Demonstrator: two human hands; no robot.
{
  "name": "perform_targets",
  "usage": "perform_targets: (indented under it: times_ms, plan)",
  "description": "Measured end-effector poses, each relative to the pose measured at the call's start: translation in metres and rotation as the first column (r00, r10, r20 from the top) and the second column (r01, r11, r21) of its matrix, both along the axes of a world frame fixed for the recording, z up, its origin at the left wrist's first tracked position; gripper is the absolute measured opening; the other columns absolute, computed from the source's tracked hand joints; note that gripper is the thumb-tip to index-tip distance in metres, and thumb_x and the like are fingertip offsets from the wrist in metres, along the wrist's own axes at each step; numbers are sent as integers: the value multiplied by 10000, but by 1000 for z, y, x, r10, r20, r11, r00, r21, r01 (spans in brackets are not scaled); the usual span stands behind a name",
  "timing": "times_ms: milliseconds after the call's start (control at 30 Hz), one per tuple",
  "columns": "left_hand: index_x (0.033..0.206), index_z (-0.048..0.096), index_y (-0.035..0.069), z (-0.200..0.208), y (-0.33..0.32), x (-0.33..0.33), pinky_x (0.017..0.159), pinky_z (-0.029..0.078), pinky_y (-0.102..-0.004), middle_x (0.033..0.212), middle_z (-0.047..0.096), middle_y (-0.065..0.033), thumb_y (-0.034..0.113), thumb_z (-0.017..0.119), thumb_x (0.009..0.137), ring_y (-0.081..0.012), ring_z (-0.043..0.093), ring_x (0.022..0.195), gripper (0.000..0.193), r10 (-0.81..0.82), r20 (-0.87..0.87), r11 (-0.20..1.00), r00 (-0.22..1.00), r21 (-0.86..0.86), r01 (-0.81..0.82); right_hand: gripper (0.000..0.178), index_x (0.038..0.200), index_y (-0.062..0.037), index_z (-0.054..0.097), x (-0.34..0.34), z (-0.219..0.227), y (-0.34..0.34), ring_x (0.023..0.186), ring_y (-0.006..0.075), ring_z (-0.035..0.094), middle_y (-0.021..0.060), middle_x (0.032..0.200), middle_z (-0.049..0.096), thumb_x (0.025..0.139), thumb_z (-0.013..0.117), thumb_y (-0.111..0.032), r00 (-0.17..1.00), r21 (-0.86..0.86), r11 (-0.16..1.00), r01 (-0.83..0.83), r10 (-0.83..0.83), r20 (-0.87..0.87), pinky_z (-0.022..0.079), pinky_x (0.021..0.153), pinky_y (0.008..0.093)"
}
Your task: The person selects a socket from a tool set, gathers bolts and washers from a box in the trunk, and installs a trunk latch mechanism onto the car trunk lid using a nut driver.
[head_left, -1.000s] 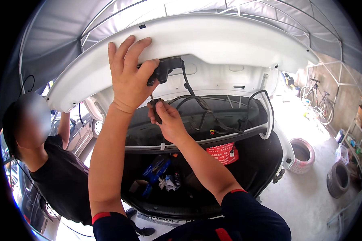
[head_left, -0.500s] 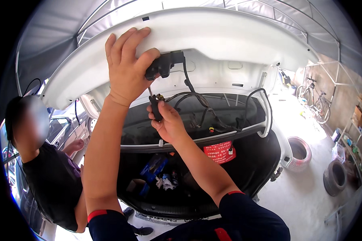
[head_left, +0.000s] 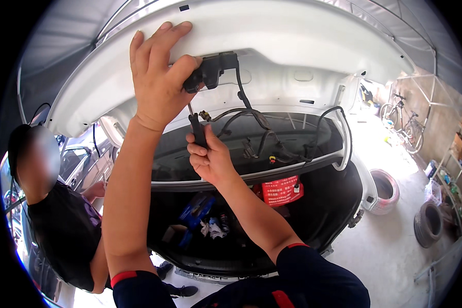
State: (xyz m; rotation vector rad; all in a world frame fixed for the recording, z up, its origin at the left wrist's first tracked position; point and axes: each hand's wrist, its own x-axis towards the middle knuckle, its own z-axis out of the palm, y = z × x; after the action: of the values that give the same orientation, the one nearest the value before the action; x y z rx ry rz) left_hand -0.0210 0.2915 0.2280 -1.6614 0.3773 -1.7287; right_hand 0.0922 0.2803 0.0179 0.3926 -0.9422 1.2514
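My left hand (head_left: 159,77) reaches up to the raised white trunk lid (head_left: 323,41). Its fingers lie stretched out against the lid's underside, and the thumb touches a black latch unit (head_left: 210,71) mounted there. Lower down, my right hand (head_left: 210,154) grips the black handle of a screwdriver (head_left: 196,131). The metal shaft points up toward the latch; its tip is hidden behind my left hand. Beside the shaft hangs a small yellowish connector (head_left: 205,116) on a dark wiring harness (head_left: 262,120). A cable runs from the latch down to that harness.
Below is the open trunk (head_left: 318,220), with a blue box (head_left: 197,208), crumpled white paper (head_left: 215,229) and a red printed bag (head_left: 283,191). A person in black (head_left: 66,226) stands close at my left. Tires (head_left: 429,226) and a bicycle (head_left: 408,123) are at the right.
The lid and latch sit slightly higher in view, and my left hand with them. My right hand's fingers have shifted lower on the screwdriver handle, showing more of it.
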Motion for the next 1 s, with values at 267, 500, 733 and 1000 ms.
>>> perform_targets:
  times_ms: [267,500,733,1000]
  plan:
    - [964,652,176,1,1,1,1188,295,-602,1472,580,-90,62,891,527,-376,513,1393,511,-7,-18,1000,1000,3,7,294,1264,-96,615,-18,0,6,767,75,495,76,1126,665,1117,514,-330,991,34,999,18,-13,-136,376,516,167]
    - [935,647,228,1,3,9,1163,309,-585,1426,614,-28,126,933,494,-340,537,1364,535,-20,18,1000,1000,20,20,189,1245,-109,612,-38,12,-10,791,94,495,80,1205,672,1091,587,-215,936,-60,971,232,-239,-257,376,529,165]
    - [943,662,211,0,6,8,1149,311,-596,1409,626,-41,123,916,507,-349,553,1354,512,-18,23,999,1000,27,18,238,1227,-79,638,-18,6,1,698,85,509,57,1088,710,1102,573,-271,992,-7,1000,-29,28,-121,421,574,246]
    - [989,668,176,0,4,0,1165,302,-640,1449,593,-104,140,935,563,-416,541,1367,503,28,-15,999,1000,21,-27,409,1079,8,649,-39,34,1,595,153,546,34,693,598,1100,553,-389,-296,159,-264,951,-925,239,469,568,322]
